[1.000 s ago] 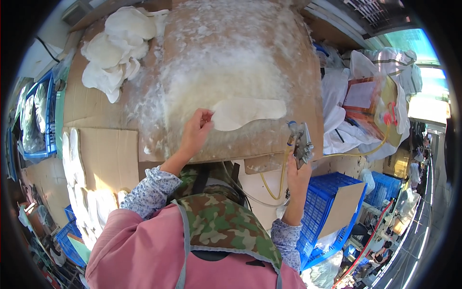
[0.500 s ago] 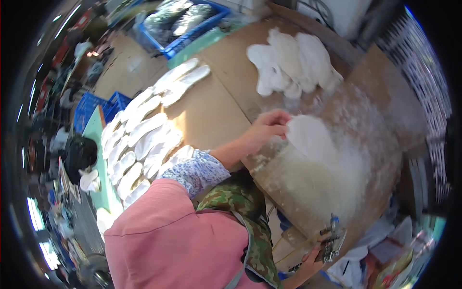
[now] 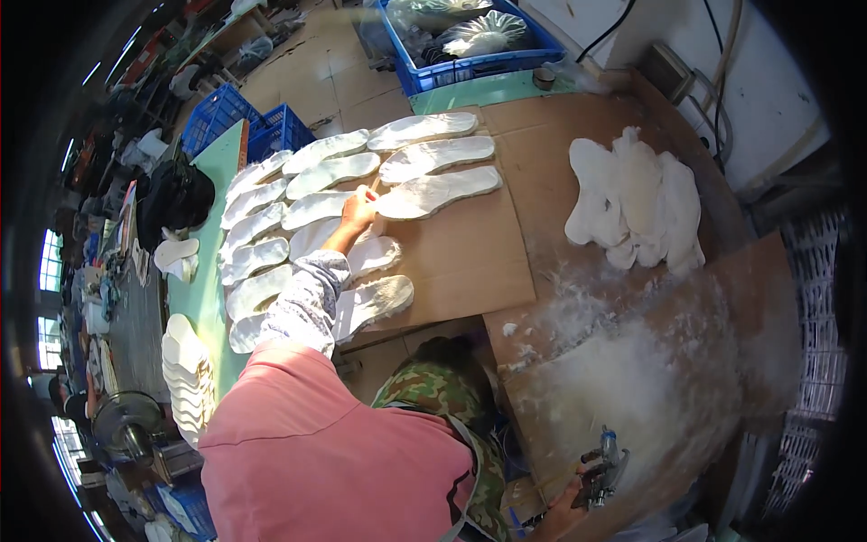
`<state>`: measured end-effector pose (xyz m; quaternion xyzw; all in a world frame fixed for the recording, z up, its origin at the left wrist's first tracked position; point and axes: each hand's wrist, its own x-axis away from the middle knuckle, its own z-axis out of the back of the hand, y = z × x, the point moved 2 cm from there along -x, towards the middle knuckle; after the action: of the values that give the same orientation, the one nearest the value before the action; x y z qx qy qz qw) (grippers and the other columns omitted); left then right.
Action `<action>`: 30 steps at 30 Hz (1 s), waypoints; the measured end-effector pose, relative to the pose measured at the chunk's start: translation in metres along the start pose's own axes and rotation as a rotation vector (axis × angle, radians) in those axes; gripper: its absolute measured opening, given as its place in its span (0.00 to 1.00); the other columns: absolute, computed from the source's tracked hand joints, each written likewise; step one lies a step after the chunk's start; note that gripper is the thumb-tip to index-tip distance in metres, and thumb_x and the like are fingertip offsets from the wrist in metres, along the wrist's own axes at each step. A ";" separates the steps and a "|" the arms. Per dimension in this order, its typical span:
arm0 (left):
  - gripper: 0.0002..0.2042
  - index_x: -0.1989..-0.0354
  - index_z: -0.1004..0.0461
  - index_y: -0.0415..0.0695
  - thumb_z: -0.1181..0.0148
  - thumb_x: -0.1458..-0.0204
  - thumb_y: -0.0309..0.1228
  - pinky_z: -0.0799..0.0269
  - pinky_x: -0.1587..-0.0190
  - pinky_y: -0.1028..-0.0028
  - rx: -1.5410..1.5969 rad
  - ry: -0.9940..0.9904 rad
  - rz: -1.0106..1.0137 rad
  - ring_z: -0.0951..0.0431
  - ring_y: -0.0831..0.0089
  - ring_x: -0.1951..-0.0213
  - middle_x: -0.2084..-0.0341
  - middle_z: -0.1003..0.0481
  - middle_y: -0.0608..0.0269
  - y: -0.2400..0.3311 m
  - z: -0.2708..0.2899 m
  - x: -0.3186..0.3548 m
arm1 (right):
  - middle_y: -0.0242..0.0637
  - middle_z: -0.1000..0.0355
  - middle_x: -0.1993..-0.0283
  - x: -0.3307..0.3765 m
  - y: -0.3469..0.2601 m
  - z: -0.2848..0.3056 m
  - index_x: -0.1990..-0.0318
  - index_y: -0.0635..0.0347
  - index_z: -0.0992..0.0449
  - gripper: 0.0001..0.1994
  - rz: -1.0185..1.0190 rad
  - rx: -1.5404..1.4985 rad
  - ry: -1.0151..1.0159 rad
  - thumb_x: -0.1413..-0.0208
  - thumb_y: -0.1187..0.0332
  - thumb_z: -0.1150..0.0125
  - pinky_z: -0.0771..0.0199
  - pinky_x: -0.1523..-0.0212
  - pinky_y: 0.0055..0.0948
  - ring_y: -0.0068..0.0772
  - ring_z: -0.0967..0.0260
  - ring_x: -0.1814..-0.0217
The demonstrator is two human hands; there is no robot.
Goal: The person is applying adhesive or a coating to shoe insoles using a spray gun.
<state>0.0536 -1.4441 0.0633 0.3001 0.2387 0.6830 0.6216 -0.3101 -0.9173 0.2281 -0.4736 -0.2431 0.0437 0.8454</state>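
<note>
At the left, a stack of white insoles (image 3: 187,379) sits on the green desk (image 3: 203,287). Next come rows of laid-out insoles (image 3: 257,257), spread side by side. The left hand (image 3: 358,211) is now among them; half a second ago it held a white insole over the dusty board. That insole (image 3: 441,191) now lies flat on the cardboard sheet (image 3: 474,271), third in the rightmost column, which showed two before. The left fingers are at its near end; whether they pinch it or have let go, I cannot tell. Farther right, the right hand (image 3: 566,508) remains wrapped around the spray gun (image 3: 603,474), beside the fluff-covered board (image 3: 623,388). Beyond, the insole pile (image 3: 637,203) looks unchanged.
</note>
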 end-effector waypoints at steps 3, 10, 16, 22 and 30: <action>0.09 0.63 0.31 0.40 0.47 0.53 0.27 0.29 0.58 0.56 -0.553 0.152 -0.277 0.27 0.47 0.59 0.65 0.29 0.48 0.036 0.007 0.028 | 0.22 0.39 0.77 0.005 0.001 -0.001 0.52 0.61 0.25 0.12 -0.009 0.051 0.010 0.42 0.69 0.44 0.50 0.83 0.19 0.14 0.49 0.82; 0.15 0.58 0.29 0.46 0.50 0.55 0.19 0.34 0.56 0.61 -0.478 -0.093 -0.729 0.31 0.55 0.56 0.62 0.32 0.55 0.094 -0.074 0.040 | 0.28 0.30 0.68 -0.005 -0.002 -0.016 0.50 0.63 0.26 0.14 0.058 0.029 -0.020 0.41 0.66 0.45 0.46 0.80 0.20 0.17 0.44 0.78; 0.13 0.59 0.29 0.49 0.48 0.54 0.23 0.36 0.58 0.60 -0.556 0.070 -0.759 0.30 0.58 0.59 0.66 0.32 0.58 0.124 -0.103 -0.003 | 0.30 0.28 0.67 0.001 -0.009 -0.012 0.52 0.64 0.27 0.13 -0.043 0.074 0.070 0.43 0.70 0.45 0.43 0.80 0.23 0.20 0.42 0.80; 0.05 0.70 0.27 0.48 0.45 0.56 0.24 0.39 0.60 0.60 -0.268 -0.082 -0.628 0.30 0.59 0.61 0.70 0.31 0.58 0.176 -0.121 -0.004 | 0.30 0.34 0.78 0.003 0.012 -0.004 0.53 0.65 0.28 0.12 -0.068 -0.013 0.192 0.44 0.73 0.45 0.45 0.83 0.22 0.19 0.43 0.83; 0.13 0.62 0.27 0.44 0.48 0.58 0.20 0.34 0.54 0.55 0.228 -0.153 -1.118 0.30 0.51 0.58 0.63 0.31 0.52 0.380 -0.270 -0.004 | 0.42 0.26 0.62 0.003 0.038 0.006 0.53 0.70 0.27 0.20 0.242 0.366 0.397 0.46 0.62 0.37 0.30 0.62 0.37 0.36 0.31 0.66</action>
<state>-0.4059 -1.4789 0.1380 0.2420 0.3877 0.1969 0.8674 -0.3042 -0.8907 0.2005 -0.3383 -0.0029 0.0940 0.9363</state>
